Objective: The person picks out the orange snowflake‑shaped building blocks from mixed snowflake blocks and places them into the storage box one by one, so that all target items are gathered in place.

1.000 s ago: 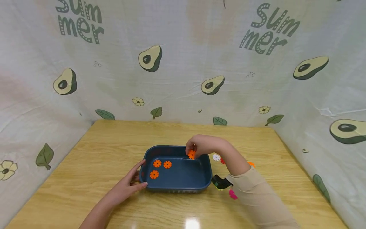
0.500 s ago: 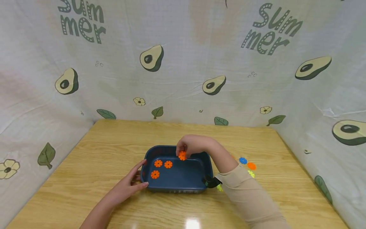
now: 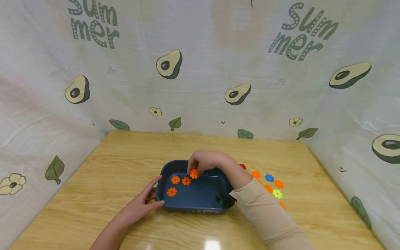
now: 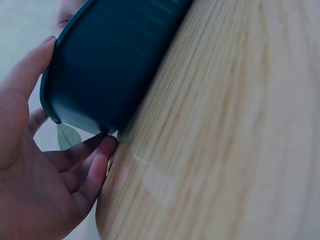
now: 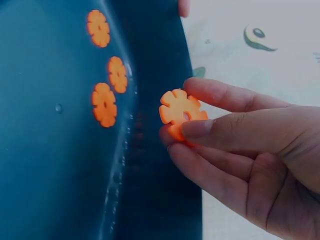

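A dark blue tray (image 3: 200,205) lies on the wooden table (image 3: 125,156), with three orange flower-shaped discs (image 3: 175,179) flat in its left part. My right hand (image 3: 194,170) hovers over the tray's far middle and pinches another orange disc (image 3: 194,174) between thumb and fingers. The right wrist view shows that disc (image 5: 180,112) on edge above the tray's inner wall (image 5: 150,165). My left hand (image 3: 153,194) cups the tray's left end. Its thumb (image 4: 30,70) lies along the rim and its fingertips (image 4: 97,160) touch the lower corner of the tray (image 4: 115,60).
Several loose discs lie on the table right of the tray: red (image 3: 242,166), orange (image 3: 255,174), blue (image 3: 269,178), yellow-green (image 3: 277,193). A black wrist camera (image 3: 225,199) sits on my right forearm. Avocado-print cloth (image 3: 200,86) walls in the table on three sides.
My right hand has carried the orange disc leftward and lower over the tray, closer to the three discs lying inside. The left hand has stayed at the tray's left end.
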### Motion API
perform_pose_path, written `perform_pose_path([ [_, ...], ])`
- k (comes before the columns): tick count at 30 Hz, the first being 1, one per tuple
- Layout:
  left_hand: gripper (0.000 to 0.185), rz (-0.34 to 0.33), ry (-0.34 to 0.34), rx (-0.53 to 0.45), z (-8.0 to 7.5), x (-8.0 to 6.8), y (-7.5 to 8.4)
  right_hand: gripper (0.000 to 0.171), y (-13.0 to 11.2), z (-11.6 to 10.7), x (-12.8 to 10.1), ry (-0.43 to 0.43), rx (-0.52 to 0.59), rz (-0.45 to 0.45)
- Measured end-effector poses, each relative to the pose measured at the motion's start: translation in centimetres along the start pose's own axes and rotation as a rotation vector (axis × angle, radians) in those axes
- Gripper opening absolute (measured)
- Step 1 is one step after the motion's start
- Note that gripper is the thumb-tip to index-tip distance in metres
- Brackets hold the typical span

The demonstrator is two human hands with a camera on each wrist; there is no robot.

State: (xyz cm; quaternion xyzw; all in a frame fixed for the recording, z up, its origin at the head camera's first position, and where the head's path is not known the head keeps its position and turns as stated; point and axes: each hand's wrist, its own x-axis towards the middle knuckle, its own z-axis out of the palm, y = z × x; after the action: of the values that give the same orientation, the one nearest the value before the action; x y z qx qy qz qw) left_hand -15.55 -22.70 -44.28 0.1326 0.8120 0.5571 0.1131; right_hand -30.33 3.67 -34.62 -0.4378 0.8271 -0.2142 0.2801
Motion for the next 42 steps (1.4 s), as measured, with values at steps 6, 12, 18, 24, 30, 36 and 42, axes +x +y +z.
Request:
perform_pose_path([
  [6,0.079,0.023,-0.014,-0.017,0.3,-0.2,-0.2,0.031,0.2,1.3,0.9,-0.011,0.073,0.015],
  [12,0.078,0.009,-0.021,-0.021,0.4,-0.3,-0.1,0.026,0.2,2.1,1.8,-0.039,0.052,0.005],
  [18,0.078,0.003,-0.021,-0.021,0.4,-0.2,-0.1,0.023,-0.1,2.6,2.6,-0.057,-0.032,-0.017],
  [24,0.078,0.010,-0.025,-0.034,0.3,0.0,-0.1,0.025,-0.2,3.0,3.3,-0.076,-0.064,-0.018],
  [30,0.078,0.019,-0.021,-0.017,0.2,0.1,0.0,0.026,-0.1,3.2,4.1,-0.104,-0.060,-0.013],
  [36,0.079,0.020,-0.015,-0.008,0.2,0.1,0.1,0.023,-0.2,3.5,4.6,-0.129,-0.067,-0.012],
  [42,0.078,0.020,-0.005,0.003,0.1,0.2,-0.1,0.023,-0.2,3.6,5.0,-0.167,-0.124,-0.055],
])
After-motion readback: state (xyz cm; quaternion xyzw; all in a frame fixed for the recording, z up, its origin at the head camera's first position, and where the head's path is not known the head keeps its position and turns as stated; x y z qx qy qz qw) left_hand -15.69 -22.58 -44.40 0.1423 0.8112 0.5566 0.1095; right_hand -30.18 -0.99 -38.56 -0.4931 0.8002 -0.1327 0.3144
